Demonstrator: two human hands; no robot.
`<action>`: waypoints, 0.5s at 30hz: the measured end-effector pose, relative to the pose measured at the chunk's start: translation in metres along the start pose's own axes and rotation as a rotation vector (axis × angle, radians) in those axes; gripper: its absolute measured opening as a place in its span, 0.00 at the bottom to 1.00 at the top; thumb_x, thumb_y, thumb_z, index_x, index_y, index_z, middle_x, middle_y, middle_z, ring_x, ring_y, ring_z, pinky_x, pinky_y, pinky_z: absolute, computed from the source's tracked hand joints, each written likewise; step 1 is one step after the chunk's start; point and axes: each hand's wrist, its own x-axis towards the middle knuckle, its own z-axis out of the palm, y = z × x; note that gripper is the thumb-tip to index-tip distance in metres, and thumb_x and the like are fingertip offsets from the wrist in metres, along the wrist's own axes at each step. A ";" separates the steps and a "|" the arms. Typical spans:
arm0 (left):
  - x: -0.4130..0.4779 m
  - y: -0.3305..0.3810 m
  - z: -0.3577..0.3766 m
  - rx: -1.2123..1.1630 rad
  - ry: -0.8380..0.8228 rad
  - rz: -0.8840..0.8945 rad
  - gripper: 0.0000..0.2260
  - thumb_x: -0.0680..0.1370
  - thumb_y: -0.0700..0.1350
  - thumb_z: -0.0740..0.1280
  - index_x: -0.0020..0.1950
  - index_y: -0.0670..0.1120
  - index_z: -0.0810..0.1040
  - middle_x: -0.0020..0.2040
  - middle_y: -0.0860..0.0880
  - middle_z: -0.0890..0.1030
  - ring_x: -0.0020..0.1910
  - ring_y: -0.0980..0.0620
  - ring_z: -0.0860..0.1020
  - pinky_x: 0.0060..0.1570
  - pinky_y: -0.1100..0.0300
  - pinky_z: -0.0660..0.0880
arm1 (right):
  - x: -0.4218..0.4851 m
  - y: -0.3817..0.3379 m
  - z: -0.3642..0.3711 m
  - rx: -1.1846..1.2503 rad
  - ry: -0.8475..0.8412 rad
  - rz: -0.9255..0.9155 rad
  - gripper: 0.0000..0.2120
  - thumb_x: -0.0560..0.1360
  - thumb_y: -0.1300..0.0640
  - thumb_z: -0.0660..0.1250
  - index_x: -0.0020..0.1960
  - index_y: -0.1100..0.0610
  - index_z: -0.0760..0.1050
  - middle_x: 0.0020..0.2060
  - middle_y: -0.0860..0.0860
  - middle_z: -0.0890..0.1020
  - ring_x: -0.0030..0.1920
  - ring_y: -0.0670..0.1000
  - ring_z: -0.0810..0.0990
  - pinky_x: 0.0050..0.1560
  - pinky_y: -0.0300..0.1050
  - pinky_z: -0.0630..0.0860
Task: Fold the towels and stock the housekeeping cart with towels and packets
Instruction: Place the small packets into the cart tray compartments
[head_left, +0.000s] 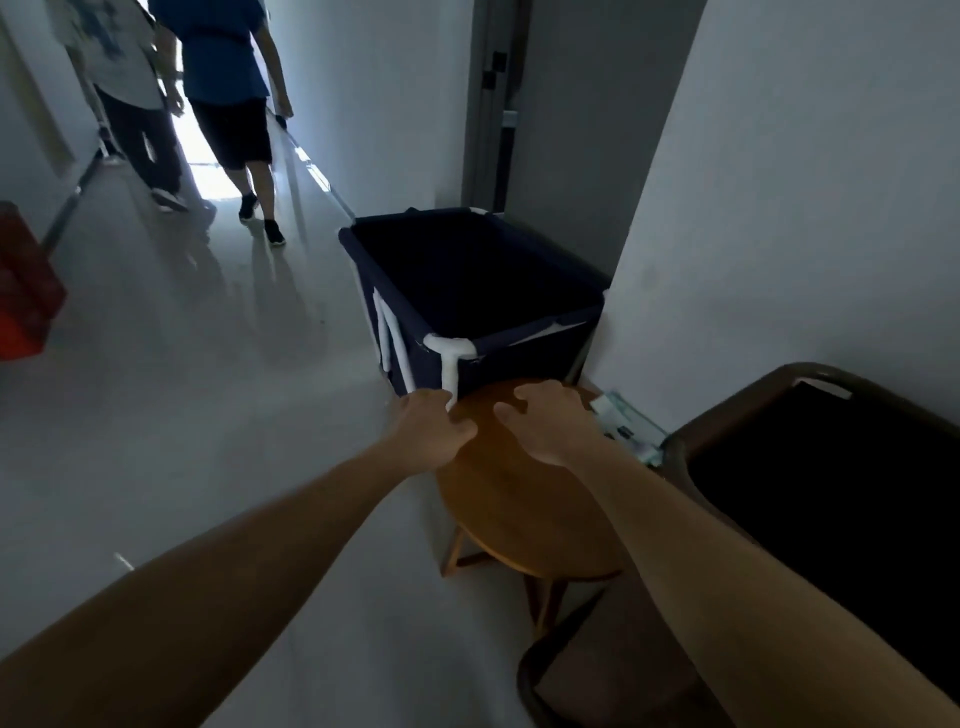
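A dark blue fabric cart (415, 244) with a white tube frame stands against the right wall of a corridor; its inside looks dark and I see nothing in it. In front of it is a round wooden table (524, 499). My left hand (434, 428) rests at the table's far left edge, fingers curled, touching the cart's white corner post. My right hand (545, 421) hovers over the tabletop with fingers spread and nothing in it. Several pale green packets (626, 418) lie at the table's right edge by the wall. No towels show.
A brown bin (727, 415) with a black liner stands at the right. Two people (228, 104) walk away down the corridor at top left. A red object (26, 291) sits by the left wall. A dark door frame (488, 104) is behind the cart.
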 end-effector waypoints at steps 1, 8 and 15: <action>0.014 -0.001 0.002 -0.002 -0.010 -0.001 0.14 0.74 0.54 0.66 0.37 0.58 0.60 0.41 0.55 0.70 0.45 0.52 0.71 0.46 0.56 0.71 | 0.020 0.001 0.001 0.010 -0.003 0.004 0.28 0.81 0.38 0.55 0.74 0.53 0.66 0.71 0.57 0.69 0.71 0.60 0.66 0.69 0.62 0.66; 0.121 0.003 -0.012 0.072 0.000 0.048 0.06 0.75 0.51 0.66 0.42 0.50 0.74 0.38 0.56 0.73 0.37 0.57 0.71 0.34 0.66 0.64 | 0.146 0.006 -0.010 0.019 -0.051 0.007 0.27 0.81 0.38 0.54 0.72 0.54 0.67 0.68 0.58 0.69 0.68 0.61 0.67 0.66 0.60 0.68; 0.231 0.010 0.024 -0.019 -0.197 0.008 0.18 0.75 0.54 0.66 0.60 0.45 0.75 0.47 0.49 0.80 0.44 0.53 0.79 0.36 0.62 0.71 | 0.241 0.045 -0.006 -0.005 -0.094 0.085 0.29 0.81 0.38 0.53 0.73 0.56 0.65 0.69 0.59 0.69 0.67 0.61 0.68 0.67 0.60 0.68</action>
